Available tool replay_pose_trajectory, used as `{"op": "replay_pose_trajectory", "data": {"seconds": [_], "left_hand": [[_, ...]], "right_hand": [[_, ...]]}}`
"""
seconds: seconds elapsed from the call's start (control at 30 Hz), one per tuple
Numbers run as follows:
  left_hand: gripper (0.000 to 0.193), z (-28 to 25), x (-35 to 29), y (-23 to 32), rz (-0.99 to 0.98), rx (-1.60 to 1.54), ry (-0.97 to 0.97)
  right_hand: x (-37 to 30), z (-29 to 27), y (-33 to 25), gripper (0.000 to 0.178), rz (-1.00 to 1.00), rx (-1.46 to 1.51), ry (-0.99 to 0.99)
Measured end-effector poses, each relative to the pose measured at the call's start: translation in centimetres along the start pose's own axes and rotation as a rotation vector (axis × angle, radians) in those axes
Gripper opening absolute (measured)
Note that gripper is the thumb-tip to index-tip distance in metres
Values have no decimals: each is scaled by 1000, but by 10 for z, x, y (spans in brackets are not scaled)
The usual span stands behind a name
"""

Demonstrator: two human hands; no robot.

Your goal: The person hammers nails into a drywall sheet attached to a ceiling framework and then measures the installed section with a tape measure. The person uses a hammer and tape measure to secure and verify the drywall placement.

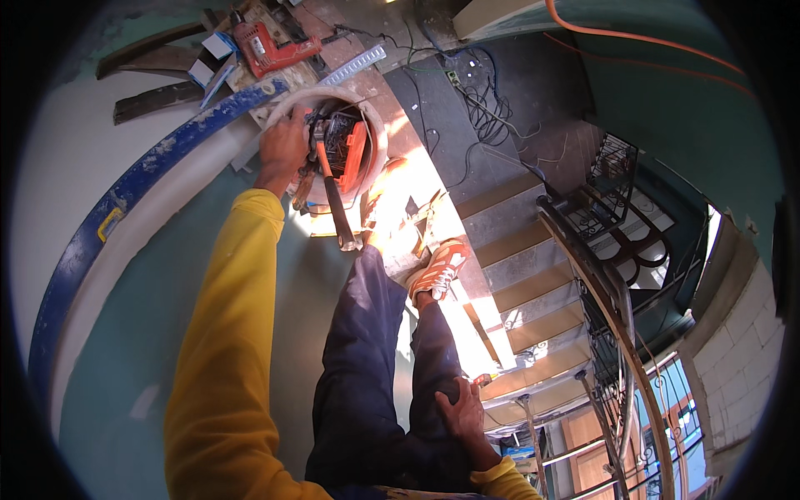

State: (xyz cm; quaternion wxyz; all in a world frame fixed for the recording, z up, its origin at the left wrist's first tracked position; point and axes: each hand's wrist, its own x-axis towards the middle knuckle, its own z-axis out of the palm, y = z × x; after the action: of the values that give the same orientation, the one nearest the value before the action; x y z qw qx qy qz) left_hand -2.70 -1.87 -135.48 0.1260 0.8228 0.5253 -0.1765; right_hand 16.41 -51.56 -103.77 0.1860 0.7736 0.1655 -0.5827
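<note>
- Left hand (284, 143) at the left rim of the bucket (380, 137), fingers curled; cannot tell what it holds.
- Inside the bucket: 1 orange case (354, 156); 1 long tool (336, 204) pokes over its near rim.
- Right hand (462, 414), fingers spread, on 1 trouser leg (434, 358), nearer than the bucket.
- Beyond the bucket: 1 red drill (271, 52).

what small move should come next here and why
Perhaps bring the right grip over to steady the bucket: that grip rests on the right leg, while the left grip is at the bucket's crowded mouth, where a long-handled tool juts past the edge.
</note>
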Motion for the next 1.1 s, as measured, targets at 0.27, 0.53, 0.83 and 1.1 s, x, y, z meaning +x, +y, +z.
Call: {"op": "replay_pose_trajectory", "data": {"seconds": [0.27, 0.53, 0.83, 1.1], "left_hand": [[37, -99, -64, -31, -96, -219, 301], [41, -257, -250, 46, -479, -1033, 607], [41, -329, -455, 171, 219, -1734, -209], [49, -372, -507, 195, 478, -1525, -262]], "right_hand": [[4, -17, -3, 64, 1, -111, 26], [-24, -42, 26, 52, -360, -134, 445], [-167, -141, -16, 71, -739, 851, -473], [-255, -155, 17, 84, -973, 797, -789]]}}
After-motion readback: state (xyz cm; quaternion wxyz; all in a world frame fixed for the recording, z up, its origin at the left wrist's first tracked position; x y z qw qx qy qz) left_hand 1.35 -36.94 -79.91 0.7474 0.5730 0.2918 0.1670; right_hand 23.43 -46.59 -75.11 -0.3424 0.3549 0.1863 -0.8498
